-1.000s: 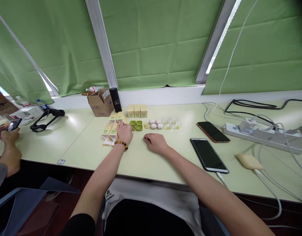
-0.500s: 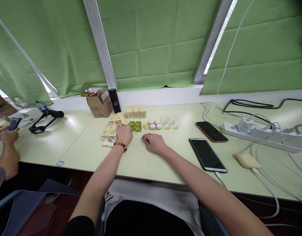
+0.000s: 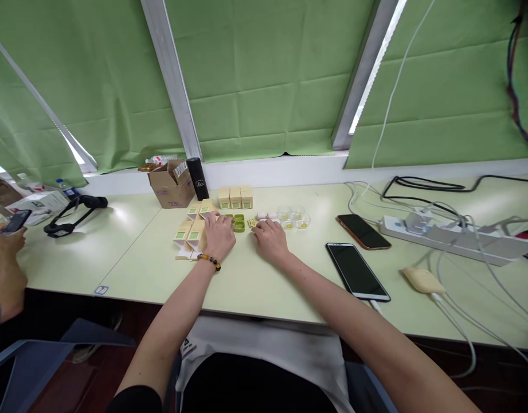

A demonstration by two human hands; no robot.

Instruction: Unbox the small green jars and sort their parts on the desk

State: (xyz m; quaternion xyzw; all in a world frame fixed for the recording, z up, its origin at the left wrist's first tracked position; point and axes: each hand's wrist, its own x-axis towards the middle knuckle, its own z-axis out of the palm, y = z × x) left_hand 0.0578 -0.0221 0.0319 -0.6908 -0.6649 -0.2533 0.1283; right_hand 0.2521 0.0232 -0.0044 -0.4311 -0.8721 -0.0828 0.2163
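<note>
My left hand (image 3: 219, 236), with a bead bracelet at the wrist, rests on the flat cream and green cartons (image 3: 187, 232) and its fingers reach the green cases (image 3: 239, 222). My right hand (image 3: 270, 238) lies palm down just right of those cases, fingertips at the small pink cases (image 3: 264, 216) and a tiny yellow piece (image 3: 251, 222). Neither hand plainly holds anything; the fingers are loosely curled. Three upright cream boxes (image 3: 235, 197) stand behind, and several clear cases (image 3: 294, 217) lie to the right.
A brown cardboard box (image 3: 169, 184) and black bottle (image 3: 197, 178) stand at the back left. Two phones (image 3: 357, 271) (image 3: 362, 231), a power strip (image 3: 457, 238) with cables and a cream charger (image 3: 422, 280) lie right. Another person's hand (image 3: 6, 244) holds a phone far left.
My right hand has moved forward from the bare table to the pink cases. My left hand has shifted slightly right toward the green cases. The camera tilted a little.
</note>
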